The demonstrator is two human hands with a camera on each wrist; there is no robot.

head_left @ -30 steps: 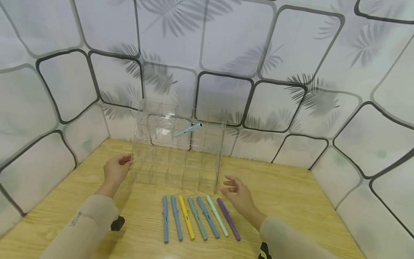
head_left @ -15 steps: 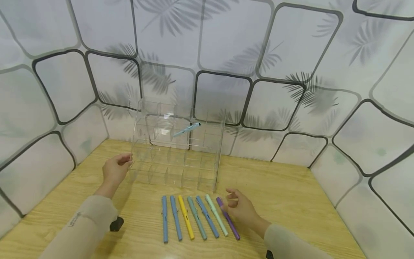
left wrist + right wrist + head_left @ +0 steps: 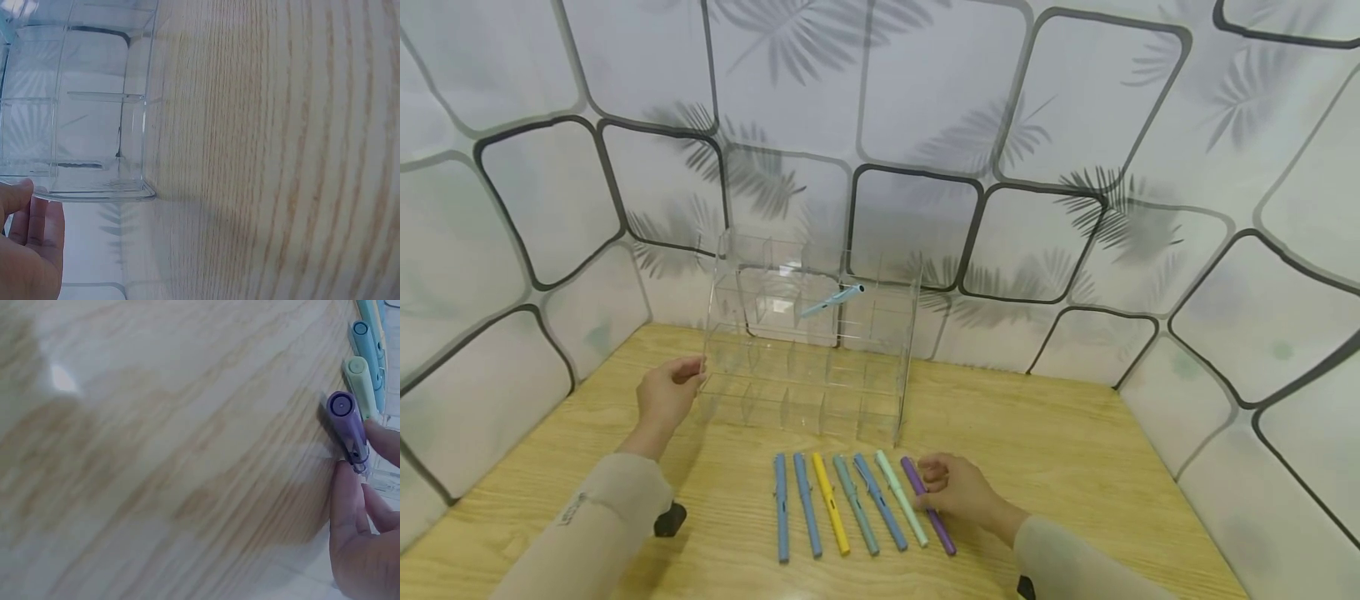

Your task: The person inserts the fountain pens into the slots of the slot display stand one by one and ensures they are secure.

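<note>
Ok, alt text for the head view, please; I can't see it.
A person's right hand is at a purple capped pen, the rightmost in a row of seven pens on a wood-grain table, while the left hand grips the left edge of a clear tiered rack. A light-blue pen lies aslant in the rack's upper part.

Purp. pen [image 3: 350, 430] (lying flat), clr rack [image 3: 808, 362], upright

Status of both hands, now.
Left hand: closed, pinching the edge of the clear rack.
Right hand: closing around the purple pen, thumb and fingers on opposite sides; grip firmness cannot be told.
</note>
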